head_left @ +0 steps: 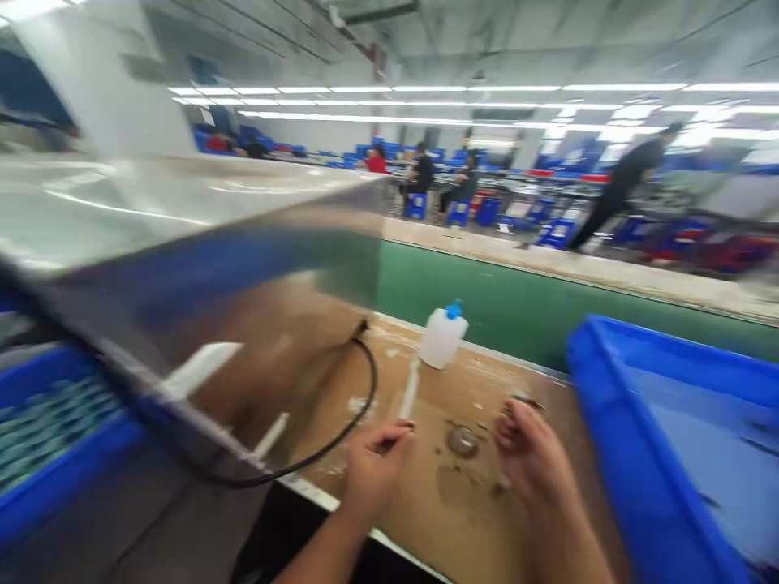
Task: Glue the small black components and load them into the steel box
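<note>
My left hand [377, 462] hovers over the front of the brown work surface [438, 527], thumb and fingertips pinched together. A small dark bit shows at those fingertips, too small to name. To the right, my right hand [532, 450] is closed too, with a small, blurred, partly shiny thing [524, 397] at its fingers; its kind is unclear. Between the hands, a round, shiny metallic-looking piece [462, 442] lies on the surface among dark specks and stains. Behind it stands a white plastic bottle [443, 339] with a blue cap.
A blue bin [660, 454] with a few thin dark items stands at right. On the left are a large metal-sided box [292, 284], a looping black cable [341, 438] and a blue crate [66, 495] of greenish parts. A green panel [475, 284] borders the back; people are beyond.
</note>
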Demonstrator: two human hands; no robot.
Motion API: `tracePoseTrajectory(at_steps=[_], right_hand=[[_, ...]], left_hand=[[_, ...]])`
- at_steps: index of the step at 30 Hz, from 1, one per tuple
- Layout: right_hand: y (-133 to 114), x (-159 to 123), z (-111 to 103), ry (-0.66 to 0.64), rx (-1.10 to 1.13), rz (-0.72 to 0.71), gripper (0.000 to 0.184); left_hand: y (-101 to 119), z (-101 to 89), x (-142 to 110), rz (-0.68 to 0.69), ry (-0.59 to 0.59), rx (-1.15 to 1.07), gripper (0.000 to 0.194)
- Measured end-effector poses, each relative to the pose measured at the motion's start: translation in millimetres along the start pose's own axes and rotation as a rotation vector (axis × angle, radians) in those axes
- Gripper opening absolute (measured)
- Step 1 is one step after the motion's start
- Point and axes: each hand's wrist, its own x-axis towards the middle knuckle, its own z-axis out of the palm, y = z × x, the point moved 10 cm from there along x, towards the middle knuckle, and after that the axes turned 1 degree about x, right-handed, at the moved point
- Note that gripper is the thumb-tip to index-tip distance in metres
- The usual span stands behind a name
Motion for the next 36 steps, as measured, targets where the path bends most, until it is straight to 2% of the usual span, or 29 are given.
tracePoseTrajectory(at_steps=[2,4,8,14,18,20,24,28,31,36], right_hand=[[10.5,-6.5,-39.6,0.076,0.098,0.137,0.053],[22.4,-9.5,-53.1,0.122,0.177,0.239,0.056],[36.7,-11.6,-49.3,0.145,0.263,0.333,0.053],[34.5,-16.2,-47.8,0.080,0.248,0.338,0.044],[31.0,-15.9,-43.3,-0.034,0.110,0.297,0.039],[30.5,-15.5,-44.8,-0.047,0.060,0.285,0.038],[24.4,-13.7,-52.3,-0.046,-0.129,0.216,0.040],[19.4,-12.5,-59.6,-0.074,-0.377,0.153,0.029],[20.5,-12.1,-66.8,-0.106,-0.469,0.131,0.021],[30.6,-15.0,-77.9,-0.180,-0.717,0.131,0.021]], left_hand=[[-5.7,-1.2,10.8,0.045,-0.014,0.017,0.035],[-9.5,-2.1,16.9,0.077,-0.027,0.020,0.030],[-7.0,-3.7,15.2,0.111,-0.053,0.015,0.026],[-0.8,-3.2,13.0,0.126,-0.057,0.035,0.021],[3.6,-2.4,12.3,0.149,-0.052,-0.003,0.019],[6.5,-2.0,11.2,0.158,-0.045,-0.023,0.017],[12.5,-0.3,8.7,0.174,-0.038,-0.049,0.014],[14.6,1.6,7.4,0.183,-0.045,-0.073,0.011],[13.0,1.5,7.0,0.181,-0.049,-0.082,0.008],[9.3,1.1,6.5,0.159,-0.054,-0.073,0.006]])
